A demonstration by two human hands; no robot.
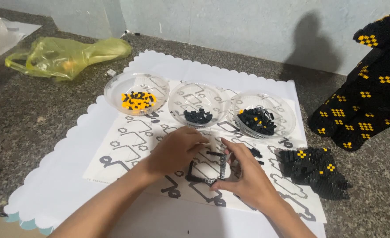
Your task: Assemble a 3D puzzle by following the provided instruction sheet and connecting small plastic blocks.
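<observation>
At the sheet's six o'clock, left hand (177, 152) and right hand (243, 176) pinch a thin black brick frame (206, 169), barely begun, with three bowls (262, 115) of loose bricks at twelve o'clock unused.

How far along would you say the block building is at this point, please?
Done, it seems: a large black-and-yellow block figure stands at right, and a flat built section lies on the instruction sheet. In hand: the left hand and right hand hold a thin black frame of blocks. Left: loose pieces remain in all three clear bowls, so plenty is likely unbuilt.
</observation>
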